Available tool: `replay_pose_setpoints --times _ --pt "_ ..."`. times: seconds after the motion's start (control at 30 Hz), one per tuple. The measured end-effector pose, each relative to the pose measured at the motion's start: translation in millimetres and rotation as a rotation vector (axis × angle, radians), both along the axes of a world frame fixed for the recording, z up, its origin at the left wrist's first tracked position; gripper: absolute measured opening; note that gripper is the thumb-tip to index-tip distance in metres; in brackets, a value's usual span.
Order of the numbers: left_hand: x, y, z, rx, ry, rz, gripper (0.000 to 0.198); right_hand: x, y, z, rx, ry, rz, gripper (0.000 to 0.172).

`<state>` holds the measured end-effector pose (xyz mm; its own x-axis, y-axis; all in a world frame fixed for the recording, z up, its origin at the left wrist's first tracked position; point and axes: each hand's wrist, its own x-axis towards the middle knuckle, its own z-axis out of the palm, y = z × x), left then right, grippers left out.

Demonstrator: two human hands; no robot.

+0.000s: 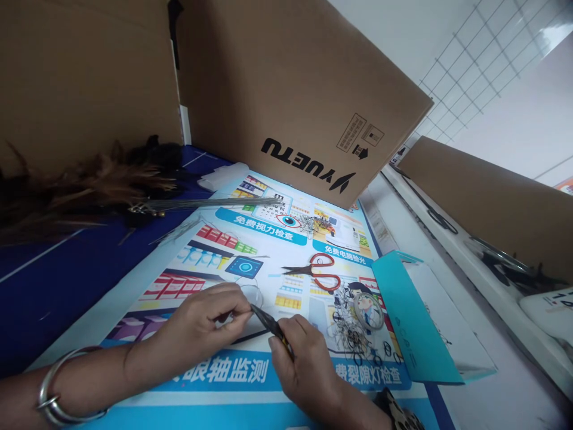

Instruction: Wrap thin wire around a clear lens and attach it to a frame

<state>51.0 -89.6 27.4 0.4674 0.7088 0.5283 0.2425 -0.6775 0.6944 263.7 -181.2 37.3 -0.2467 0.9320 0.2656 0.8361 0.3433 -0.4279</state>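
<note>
My left hand [203, 325] is closed in a pinch on a thin wire [253, 292] that curves up into a loop over a printed poster [250, 251]. My right hand [304, 361] is wrapped round small dark pliers [268, 322], whose tips meet the wire beside my left fingertips. A silver bangle [56, 388] sits on my left wrist. Both hands hover low over the poster near its front edge.
Red-handled scissors [320, 272] lie on the poster beyond my hands. A heap of bent wire pieces and rings [353, 325] lies to the right, beside a teal paper bag [412, 322]. A feather duster [89, 185] rests at left. Cardboard boxes [295, 89] wall the back.
</note>
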Motion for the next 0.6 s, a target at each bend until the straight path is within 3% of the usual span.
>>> replay_pose_setpoints --times 0.37,0.47,0.6 --pt "-0.7 1.4 -10.1 0.083 -0.034 0.003 0.024 -1.5 1.5 6.8 -0.141 0.187 0.001 0.020" --pt "-1.2 3.5 -14.4 -0.073 -0.045 -0.031 0.024 -1.6 1.2 4.8 -0.152 0.200 -0.006 0.017" --pt "-2.2 7.6 -16.2 -0.488 -0.077 -0.119 0.023 0.3 1.3 -2.6 -0.077 0.153 -0.017 0.012"
